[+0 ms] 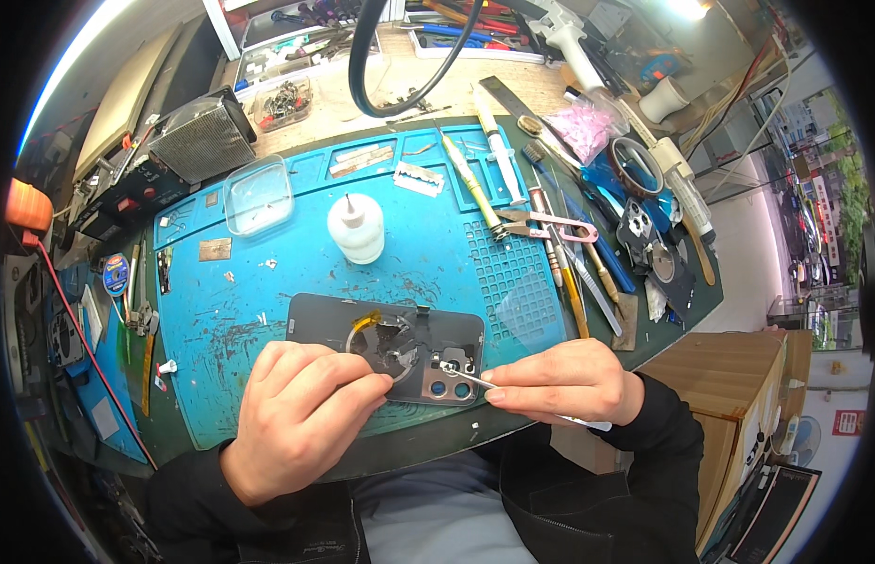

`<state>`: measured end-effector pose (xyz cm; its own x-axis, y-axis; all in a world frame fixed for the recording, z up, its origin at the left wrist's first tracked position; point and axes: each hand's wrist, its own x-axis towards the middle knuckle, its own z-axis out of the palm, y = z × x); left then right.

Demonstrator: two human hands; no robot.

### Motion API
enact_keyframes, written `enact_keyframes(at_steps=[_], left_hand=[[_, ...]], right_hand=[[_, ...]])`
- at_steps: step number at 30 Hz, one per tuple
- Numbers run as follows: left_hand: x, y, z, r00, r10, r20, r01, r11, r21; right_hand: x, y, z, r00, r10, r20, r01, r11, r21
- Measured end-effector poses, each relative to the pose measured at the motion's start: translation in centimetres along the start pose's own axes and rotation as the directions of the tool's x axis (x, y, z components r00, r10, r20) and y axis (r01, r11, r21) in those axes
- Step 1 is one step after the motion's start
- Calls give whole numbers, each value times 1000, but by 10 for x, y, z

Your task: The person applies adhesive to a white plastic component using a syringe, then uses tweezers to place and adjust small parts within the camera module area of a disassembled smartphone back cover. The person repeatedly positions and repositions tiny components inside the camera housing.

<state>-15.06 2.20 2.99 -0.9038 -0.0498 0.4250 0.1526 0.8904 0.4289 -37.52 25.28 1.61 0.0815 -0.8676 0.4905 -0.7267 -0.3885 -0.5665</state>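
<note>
A dark grey phone back panel (315,315) lies near the front of the blue mat (215,298); it has a black ringed coil with yellow tape and a camera section with round openings. My left hand (306,414) has its fingers closed at the panel's lower edge, on the ring, holding it. My right hand (574,381) grips a thin metal tool (477,379), probably tweezers, whose tip touches a small metal part in the camera section. A white squeeze bottle (356,237) with a needle tip stands behind the panel.
A clear plastic box (258,195), razor blade (418,180), pink-handled cutters (578,231) and several pens, brushes and syringes lie behind and right. A boxy black device (188,141) stands back left, cardboard boxes (710,414) at right. A black cable loop (364,70) hangs overhead.
</note>
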Motion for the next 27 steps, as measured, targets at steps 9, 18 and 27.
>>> enact_keyframes(at_steps=[9, 18, 27], left_hand=[[0, 1, 0, 1000, -4, 0, 4, 1000, 5], [1, 10, -1, 990, -141, -19, 133, 964, -230], [3, 15, 4, 982, -189, 21, 179, 883, -433]], right_hand=[[0, -1, 0, 1000, 10, 5, -10, 1000, 4], [2, -5, 2, 988, -152, 15, 152, 986, -74], [5, -16, 14, 983, -177, -46, 176, 984, -34]])
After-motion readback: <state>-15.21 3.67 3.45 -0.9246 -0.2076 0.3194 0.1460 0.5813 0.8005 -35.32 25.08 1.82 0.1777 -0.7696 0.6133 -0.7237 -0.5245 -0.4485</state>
